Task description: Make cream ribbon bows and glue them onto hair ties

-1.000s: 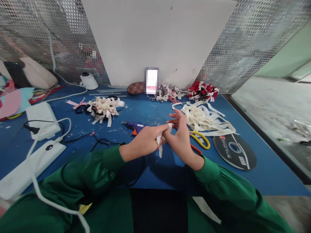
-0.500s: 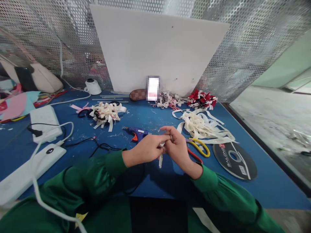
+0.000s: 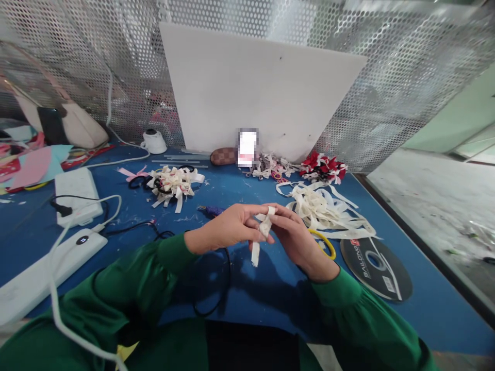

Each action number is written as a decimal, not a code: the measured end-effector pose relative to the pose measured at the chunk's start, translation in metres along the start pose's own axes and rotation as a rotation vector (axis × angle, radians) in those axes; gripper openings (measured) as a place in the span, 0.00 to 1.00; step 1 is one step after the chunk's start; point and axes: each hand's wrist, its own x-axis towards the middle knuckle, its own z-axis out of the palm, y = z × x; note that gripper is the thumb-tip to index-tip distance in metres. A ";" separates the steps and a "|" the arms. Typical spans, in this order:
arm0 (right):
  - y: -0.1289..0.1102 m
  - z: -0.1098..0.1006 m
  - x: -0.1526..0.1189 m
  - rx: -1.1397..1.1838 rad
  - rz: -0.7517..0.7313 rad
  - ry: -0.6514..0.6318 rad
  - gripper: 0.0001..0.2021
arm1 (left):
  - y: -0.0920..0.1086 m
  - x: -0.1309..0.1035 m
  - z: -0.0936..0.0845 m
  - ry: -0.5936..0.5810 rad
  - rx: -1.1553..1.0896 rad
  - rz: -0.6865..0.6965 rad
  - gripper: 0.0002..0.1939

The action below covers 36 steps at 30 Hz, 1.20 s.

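Ribbon (image 3: 265,224), short and cream, is held folded between both hands above the table (image 3: 266,304); half a second ago the closed fingers hid most of it, and now its fold and upper end show, with one tail hanging below. From left to right, a white power strip (image 3: 54,268) lies well to the left of the ribbon, nearer the front edge. A heap of bows (image 3: 174,183) sits beyond and left of it. The glue gun (image 3: 212,211), also to its left, has become mostly covered by the left hand (image 3: 228,226), whose thumb and fingers pinch the ribbon's left side. The right hand (image 3: 297,239) has opened out somewhat: its thumb and forefinger pinch the upper part, the other fingers loosely curved. Just right of that lie the yellow-handled scissors (image 3: 328,245); the red handle has gone from sight. Loose strips (image 3: 320,206) are piled beyond and right of the ribbon, and a dark disc (image 3: 398,263) lies farther right, near the table's right edge. Blue tabletop shows between the ribbon and the front edge, crossed partly by a black cable (image 3: 228,278).
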 end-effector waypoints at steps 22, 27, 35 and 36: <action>-0.001 -0.009 0.005 -0.463 -0.319 0.085 0.10 | 0.007 -0.004 -0.009 0.106 -0.097 -0.048 0.36; -0.003 -0.008 0.004 -0.271 -0.246 0.074 0.10 | 0.005 -0.003 -0.009 0.101 -0.095 -0.066 0.37; -0.007 -0.009 0.007 -0.168 -0.156 0.000 0.12 | 0.007 -0.003 -0.012 0.099 -0.070 -0.056 0.36; -0.007 -0.011 0.007 -0.216 -0.165 -0.013 0.11 | 0.007 -0.003 -0.013 0.101 -0.066 -0.057 0.37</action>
